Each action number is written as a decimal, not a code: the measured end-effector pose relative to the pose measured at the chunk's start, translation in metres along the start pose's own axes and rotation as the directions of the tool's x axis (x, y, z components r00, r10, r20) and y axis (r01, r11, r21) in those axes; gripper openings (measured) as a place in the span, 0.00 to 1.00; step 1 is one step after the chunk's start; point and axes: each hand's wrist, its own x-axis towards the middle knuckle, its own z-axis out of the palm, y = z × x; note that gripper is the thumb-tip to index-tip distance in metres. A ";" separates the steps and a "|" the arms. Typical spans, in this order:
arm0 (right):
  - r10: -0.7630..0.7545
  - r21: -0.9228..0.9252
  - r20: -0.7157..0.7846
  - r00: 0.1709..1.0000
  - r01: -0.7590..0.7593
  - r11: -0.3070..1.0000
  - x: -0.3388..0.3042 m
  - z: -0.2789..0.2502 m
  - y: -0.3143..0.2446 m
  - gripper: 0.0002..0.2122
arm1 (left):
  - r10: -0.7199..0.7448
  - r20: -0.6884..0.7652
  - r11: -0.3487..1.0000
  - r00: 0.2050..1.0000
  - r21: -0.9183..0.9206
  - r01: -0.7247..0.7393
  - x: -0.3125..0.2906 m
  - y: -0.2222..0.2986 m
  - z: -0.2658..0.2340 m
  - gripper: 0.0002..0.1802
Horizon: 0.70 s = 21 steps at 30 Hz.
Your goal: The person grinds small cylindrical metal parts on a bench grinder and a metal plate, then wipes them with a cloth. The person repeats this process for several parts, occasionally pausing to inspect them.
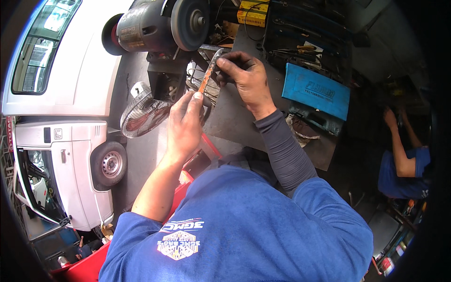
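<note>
My left hand (184, 123) pinches the lower end of a thin orange strip (205, 81) between thumb and fingers. My right hand (244, 75) grips the upper part of a curved grey metal ring piece (215, 56), which the strip lies against. Both hands are raised above the dark metal workbench (235, 122), just in front of a bench grinder (159, 26). My right forearm wears a grey sleeve; my shirt is blue.
A blue case (317, 91) lies on the bench to the right. A standing fan (141, 113) is below left, white vehicles (66, 160) beyond. A red cabinet (188, 181) sits under my arms. Another person in blue (404, 164) works at far right.
</note>
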 end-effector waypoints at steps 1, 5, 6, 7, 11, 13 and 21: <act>-0.004 -0.009 -0.005 1.000 0.004 1.000 0.001 0.001 0.001 0.09 | -0.025 0.030 0.998 0.999 -0.060 0.026 0.001 -0.001 0.000 0.19; -0.016 -0.070 -0.044 0.999 0.013 0.997 0.005 0.006 0.003 0.08 | -0.097 0.099 0.978 0.990 -0.177 0.114 0.008 -0.006 -0.001 0.17; -0.009 -0.098 -0.064 0.998 0.003 0.995 0.007 0.007 0.003 0.08 | -0.120 0.101 0.973 0.988 -0.185 0.137 0.011 -0.009 -0.001 0.16; -0.039 -0.140 -0.082 0.996 0.027 0.990 0.008 0.009 0.003 0.08 | -0.118 0.081 0.972 0.990 -0.194 0.131 0.013 -0.012 0.001 0.16; -0.133 -0.348 -0.143 0.981 0.076 0.935 0.013 0.017 0.002 0.09 | 0.221 -0.103 0.957 0.970 0.216 -0.195 0.020 -0.031 0.011 0.15; -0.158 -0.402 -0.151 0.976 0.085 0.912 0.016 0.020 0.002 0.10 | 0.434 -0.077 0.795 0.898 0.501 -0.341 0.018 -0.038 0.011 0.15; -0.198 -0.461 -0.133 0.971 0.117 0.880 0.018 0.032 0.002 0.10 | 0.635 -0.061 0.641 0.770 0.598 -0.481 0.016 -0.035 0.010 0.06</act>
